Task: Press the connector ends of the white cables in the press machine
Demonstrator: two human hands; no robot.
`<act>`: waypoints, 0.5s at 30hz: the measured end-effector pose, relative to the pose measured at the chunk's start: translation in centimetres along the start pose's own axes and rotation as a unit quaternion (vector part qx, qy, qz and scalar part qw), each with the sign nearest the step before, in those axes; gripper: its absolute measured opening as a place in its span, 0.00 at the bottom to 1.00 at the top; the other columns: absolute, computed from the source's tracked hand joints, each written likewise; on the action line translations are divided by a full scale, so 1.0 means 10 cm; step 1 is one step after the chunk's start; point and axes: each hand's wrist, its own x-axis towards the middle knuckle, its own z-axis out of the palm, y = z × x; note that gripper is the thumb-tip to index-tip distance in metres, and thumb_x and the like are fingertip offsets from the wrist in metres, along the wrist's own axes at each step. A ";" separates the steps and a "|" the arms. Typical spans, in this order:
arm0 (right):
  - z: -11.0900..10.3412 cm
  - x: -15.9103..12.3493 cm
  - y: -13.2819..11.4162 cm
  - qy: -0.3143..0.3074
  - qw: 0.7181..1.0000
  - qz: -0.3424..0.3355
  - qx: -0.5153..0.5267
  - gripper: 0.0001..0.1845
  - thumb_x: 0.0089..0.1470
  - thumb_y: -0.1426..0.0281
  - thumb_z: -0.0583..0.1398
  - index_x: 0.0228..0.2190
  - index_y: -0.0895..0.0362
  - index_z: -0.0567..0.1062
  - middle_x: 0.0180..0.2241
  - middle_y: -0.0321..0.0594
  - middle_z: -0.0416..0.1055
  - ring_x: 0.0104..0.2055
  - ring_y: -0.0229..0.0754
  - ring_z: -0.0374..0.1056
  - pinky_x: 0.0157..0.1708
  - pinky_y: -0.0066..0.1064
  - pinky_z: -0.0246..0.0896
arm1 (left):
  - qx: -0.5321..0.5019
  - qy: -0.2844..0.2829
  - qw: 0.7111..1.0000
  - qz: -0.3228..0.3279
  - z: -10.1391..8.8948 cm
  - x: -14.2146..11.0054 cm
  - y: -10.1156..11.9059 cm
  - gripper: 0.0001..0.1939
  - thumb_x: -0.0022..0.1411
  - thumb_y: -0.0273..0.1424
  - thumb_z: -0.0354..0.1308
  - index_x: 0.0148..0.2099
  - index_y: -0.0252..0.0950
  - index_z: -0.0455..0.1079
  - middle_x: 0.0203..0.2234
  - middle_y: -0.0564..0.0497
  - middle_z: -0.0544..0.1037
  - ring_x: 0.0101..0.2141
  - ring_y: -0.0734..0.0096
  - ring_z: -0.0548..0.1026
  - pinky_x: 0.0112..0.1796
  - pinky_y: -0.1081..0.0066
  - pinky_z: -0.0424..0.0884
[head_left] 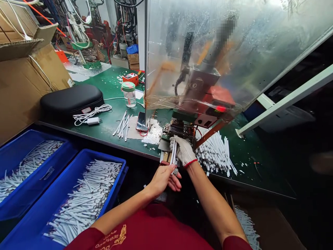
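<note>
1. I saw the right hand [183, 151], in a white knit glove with a red cuff, pinched narrowly on a few white strips [173, 152]. It held them upright, right by the metal machine head [179, 128], at the edge of the bench [111, 128].
2. The bare left hand [162, 180] was curled narrowly at the lower ends of those strips, but I could not tell whether it gripped them.
3. I judged trapped fingers the main risk, since both hands worked close to the machine head and below the lower edge of the clear plastic shield [197, 52].
4. The loose pile of strips [214, 152] lay just beside the right hand. I judged that a careless sleeve or elbow could knock pieces off the bench.
5. A smartphone [142, 121] lay close to the work, with its red cord nearby, so I judged that a stray movement could catch it.
6. Two blue plastic crates [70, 198] stood to the left, both heaped with similar white strips lying in loose, crossing layers. A tangled pull from them could spill some.
7. A cardboard box [270, 225] at the lower right held more white pieces.
</note>
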 end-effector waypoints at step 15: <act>-0.07 0.06 0.06 -0.010 1.000 -0.003 0.000 0.12 0.49 0.67 0.66 0.26 0.65 0.75 0.19 0.40 0.68 0.18 0.33 0.63 0.17 0.22 0.60 | -0.005 -0.002 1.000 0.002 -0.01 0.02 -0.03 0.34 0.53 0.60 0.53 0.33 0.28 0.71 0.18 0.44 0.77 0.18 0.68 0.76 0.21 0.74 0.69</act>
